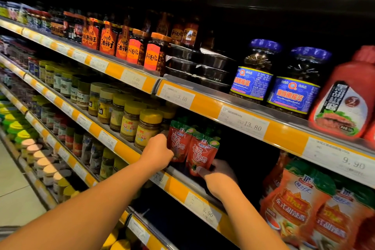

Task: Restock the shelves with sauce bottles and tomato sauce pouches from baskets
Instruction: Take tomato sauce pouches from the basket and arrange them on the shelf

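Head view: L hand [157, 151] gripped rear red soft-plastic tomato sauce pouch [179, 144], R hand [218, 176] pinched front pouch [203, 153] base, both upright on shelf edge [178, 185]. Likely floppy, light; hold sides.

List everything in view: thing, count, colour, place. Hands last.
Tomato sauce pouches: two visible, red, upright on the third shelf.
Yellow-lidded jars: a row, left of the pouches.
Blue-lidded jars: two, dark contents, shelf above.
Red squeeze bottle: one, right of the blue-lidded jars.
Chilli jars: many, red and orange labels, same shelf, left.
Orange sauce bottles: several, lower right.
Price strips: orange, on shelf edges.
Left hand: on the left pouch.
Right hand: grips the right pouch's base.
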Tool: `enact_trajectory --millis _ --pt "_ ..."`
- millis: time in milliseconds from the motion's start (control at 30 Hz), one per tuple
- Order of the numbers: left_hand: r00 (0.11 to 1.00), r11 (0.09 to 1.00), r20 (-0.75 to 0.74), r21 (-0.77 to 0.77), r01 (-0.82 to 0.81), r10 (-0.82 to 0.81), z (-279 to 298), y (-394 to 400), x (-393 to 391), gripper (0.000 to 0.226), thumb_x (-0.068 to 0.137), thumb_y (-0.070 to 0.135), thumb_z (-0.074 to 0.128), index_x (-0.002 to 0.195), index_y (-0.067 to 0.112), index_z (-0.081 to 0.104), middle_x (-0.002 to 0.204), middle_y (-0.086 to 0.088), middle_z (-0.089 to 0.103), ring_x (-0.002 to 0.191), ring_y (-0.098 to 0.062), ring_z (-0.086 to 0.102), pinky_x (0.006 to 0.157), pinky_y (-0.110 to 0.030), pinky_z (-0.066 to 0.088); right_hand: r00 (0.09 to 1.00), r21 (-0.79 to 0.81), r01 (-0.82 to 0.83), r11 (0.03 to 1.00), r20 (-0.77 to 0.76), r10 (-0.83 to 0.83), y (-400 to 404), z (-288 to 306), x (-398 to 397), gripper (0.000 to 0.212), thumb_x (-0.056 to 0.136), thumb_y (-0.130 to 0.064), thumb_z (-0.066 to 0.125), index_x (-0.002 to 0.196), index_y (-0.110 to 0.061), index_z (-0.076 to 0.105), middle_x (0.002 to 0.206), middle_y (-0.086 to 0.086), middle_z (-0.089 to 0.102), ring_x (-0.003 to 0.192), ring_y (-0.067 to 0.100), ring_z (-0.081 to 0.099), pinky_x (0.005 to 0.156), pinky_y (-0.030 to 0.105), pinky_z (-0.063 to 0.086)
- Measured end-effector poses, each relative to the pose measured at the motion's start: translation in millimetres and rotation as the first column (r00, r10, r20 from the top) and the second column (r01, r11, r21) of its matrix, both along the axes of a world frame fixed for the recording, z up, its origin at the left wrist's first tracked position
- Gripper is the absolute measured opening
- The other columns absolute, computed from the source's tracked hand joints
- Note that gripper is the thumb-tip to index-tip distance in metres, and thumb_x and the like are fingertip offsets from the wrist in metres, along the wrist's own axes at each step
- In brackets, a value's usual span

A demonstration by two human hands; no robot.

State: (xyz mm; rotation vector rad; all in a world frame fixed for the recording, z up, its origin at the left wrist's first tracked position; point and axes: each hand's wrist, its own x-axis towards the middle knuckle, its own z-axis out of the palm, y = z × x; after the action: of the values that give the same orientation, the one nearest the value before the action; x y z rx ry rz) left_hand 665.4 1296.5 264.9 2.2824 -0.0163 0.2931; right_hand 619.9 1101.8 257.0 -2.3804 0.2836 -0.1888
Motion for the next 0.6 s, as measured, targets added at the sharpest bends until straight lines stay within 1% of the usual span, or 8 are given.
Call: enact_trajectory --millis 67,200,267,333,367,467,533,600 --pt "1.000 0.999 0.004 0.045 -0.017 0.017 -3 -1 1 0.020 0.087 0.004 0.062 0.077 0.010 0.046 0.080 -0.008 0.055 0.067 -0.023 0.050 0.056 -0.035 0.042 1.000 -0.024 -0.004 1.000 0.002 0.004 -1 -2 5 0.039 0.090 -0.046 0.076 0.124 -0.027 0.070 0.118 -0.006 0.074 0.097 0.019 0.068 0.093 0.036 0.054" --pt "0.997 0.986 0.043 0.148 -0.071 0.065 -5 -7 0 0.018 0.091 0.009 0.064 0.080 0.012 0.050 0.083 -0.006 0.059 0.076 -0.027 0.059 0.062 -0.036 0.049 1.000 -0.066 -0.011 0.998 0.002 0.011 -4 -5 9 0.037 0.093 -0.047 0.072 0.124 -0.027 0.070 0.121 -0.006 0.073 0.085 0.016 0.059 0.086 0.031 0.050" --pt "0.996 0.984 0.052 0.160 -0.084 0.077 -5 -9 0 0.012 0.091 0.009 0.064 0.086 0.012 0.054 0.087 -0.007 0.061 0.080 -0.029 0.061 0.066 -0.038 0.053 1.000 -0.086 -0.014 0.996 0.002 0.014 -5 -3 9 0.037 0.095 -0.047 0.071 0.126 -0.026 0.069 0.124 -0.006 0.072 0.089 0.018 0.062 0.082 0.030 0.046" --pt "0.995 0.981 0.054 0.172 -0.094 0.086 -4 -10 1 0.007 0.091 0.008 0.064 0.094 0.010 0.057 0.094 -0.009 0.064 0.083 -0.031 0.062 0.070 -0.040 0.057 1.000 -0.100 -0.010 0.995 -0.007 0.009 -6 -4 12 0.038 0.094 -0.048 0.070 0.125 -0.026 0.069 0.124 -0.006 0.072 0.100 0.020 0.067 0.083 0.031 0.048" --pt "0.995 0.979 0.051 0.178 -0.094 0.086 -4 -11 1 0.008 0.091 0.008 0.064 0.096 0.010 0.058 0.096 -0.010 0.065 0.084 -0.032 0.062 0.071 -0.040 0.057 1.000 -0.106 -0.007 0.994 -0.010 0.006 -5 -5 14 0.038 0.094 -0.050 0.070 0.124 -0.026 0.069 0.122 -0.007 0.072 0.099 0.020 0.067 0.083 0.032 0.049" --pt "0.996 0.977 0.038 0.193 -0.090 0.084 -4 -12 3 0.012 0.092 0.009 0.064 0.103 0.010 0.059 0.103 -0.013 0.066 0.091 -0.034 0.065 0.077 -0.043 0.059 1.000 -0.139 0.008 0.990 -0.021 -0.011 -4 -6 19 0.039 0.091 -0.056 0.069 0.120 -0.029 0.071 0.115 -0.008 0.074 0.086 0.018 0.062 0.084 0.033 0.052" --pt "0.996 0.975 0.036 0.206 -0.086 0.080 -4 -12 6 0.023 0.092 0.010 0.065 0.114 0.012 0.058 0.110 -0.013 0.065 0.096 -0.035 0.066 0.079 -0.044 0.060 1.000 -0.149 0.017 0.989 -0.019 -0.020 -5 -7 23 0.041 0.090 -0.060 0.068 0.118 -0.030 0.071 0.111 -0.009 0.074 0.088 0.018 0.064 0.088 0.036 0.055" --pt "0.997 0.971 0.023 0.224 -0.080 0.077 -3 -12 7 0.029 0.092 0.011 0.065 0.120 0.013 0.057 0.115 -0.014 0.065 0.100 -0.036 0.066 0.080 -0.045 0.060 1.000 -0.156 0.012 0.988 -0.027 -0.017 -5 -7 25 0.040 0.090 -0.060 0.067 0.117 -0.030 0.071 0.110 -0.010 0.074 0.093 0.019 0.067 0.090 0.038 0.056"
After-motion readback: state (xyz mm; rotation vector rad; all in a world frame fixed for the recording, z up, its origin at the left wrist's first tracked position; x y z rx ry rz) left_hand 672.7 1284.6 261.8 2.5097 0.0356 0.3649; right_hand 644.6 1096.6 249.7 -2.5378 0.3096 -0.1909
